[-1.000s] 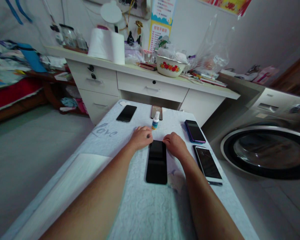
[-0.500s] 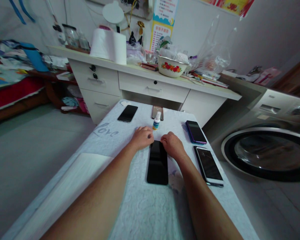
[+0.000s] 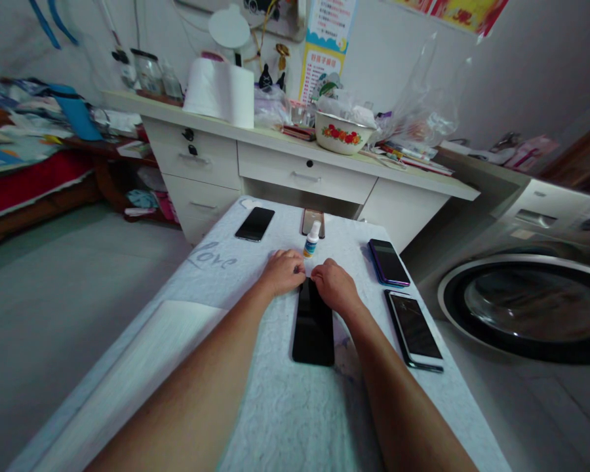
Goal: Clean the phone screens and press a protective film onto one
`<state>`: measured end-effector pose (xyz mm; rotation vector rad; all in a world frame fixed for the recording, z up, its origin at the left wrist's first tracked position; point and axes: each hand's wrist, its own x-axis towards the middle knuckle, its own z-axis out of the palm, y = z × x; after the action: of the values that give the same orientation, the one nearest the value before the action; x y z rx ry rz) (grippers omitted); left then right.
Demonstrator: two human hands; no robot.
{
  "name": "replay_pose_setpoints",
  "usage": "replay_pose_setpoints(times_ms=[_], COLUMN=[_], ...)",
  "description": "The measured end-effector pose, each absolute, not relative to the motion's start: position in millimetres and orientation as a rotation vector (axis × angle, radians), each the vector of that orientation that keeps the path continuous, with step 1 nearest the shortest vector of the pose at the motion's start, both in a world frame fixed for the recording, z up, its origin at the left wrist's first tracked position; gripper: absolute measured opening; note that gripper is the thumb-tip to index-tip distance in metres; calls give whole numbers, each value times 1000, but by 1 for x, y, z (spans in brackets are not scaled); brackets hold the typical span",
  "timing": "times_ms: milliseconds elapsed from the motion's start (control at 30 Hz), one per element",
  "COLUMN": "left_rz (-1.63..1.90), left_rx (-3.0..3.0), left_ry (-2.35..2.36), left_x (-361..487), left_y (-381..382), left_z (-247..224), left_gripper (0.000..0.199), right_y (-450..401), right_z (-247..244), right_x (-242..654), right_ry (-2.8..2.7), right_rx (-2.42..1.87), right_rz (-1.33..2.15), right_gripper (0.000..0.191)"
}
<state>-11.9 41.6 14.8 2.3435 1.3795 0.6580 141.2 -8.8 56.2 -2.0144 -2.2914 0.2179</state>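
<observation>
A black phone (image 3: 313, 334) lies face up on the cloth-covered table, its far end between my hands. My left hand (image 3: 282, 272) is closed at the far left corner, fingers curled and thumb pressed in. My right hand (image 3: 335, 285) is closed in a pinch over the far right corner. Whatever the fingertips hold is too small or hidden to make out. Just beyond my hands stands a small white spray bottle (image 3: 311, 240) with a blue and yellow label. Behind it lies a brownish phone or case (image 3: 313, 223).
Another black phone (image 3: 255, 224) lies at the far left. To the right are a purple-edged phone (image 3: 389, 262) and a white phone (image 3: 415, 328) on a dark one. A white desk (image 3: 275, 164) stands behind the table, a washing machine (image 3: 516, 262) to the right.
My right hand has moved slightly left, closer to my left hand. Both stay closed at the phone's far end. The whole view has shifted a little.
</observation>
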Motion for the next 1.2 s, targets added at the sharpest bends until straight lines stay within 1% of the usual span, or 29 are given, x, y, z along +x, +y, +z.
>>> replay_pose_setpoints(times_ms=[1200], left_rz=[645], left_rx=[2343], left_ry=[1366], left_x=[-12], left_y=[41], left_z=[17], left_gripper=[8], right_y=[-10], right_z=[56], right_x=[134], right_ry=[-2339], right_rx=[-1892], right_rz=[228], right_gripper=[30])
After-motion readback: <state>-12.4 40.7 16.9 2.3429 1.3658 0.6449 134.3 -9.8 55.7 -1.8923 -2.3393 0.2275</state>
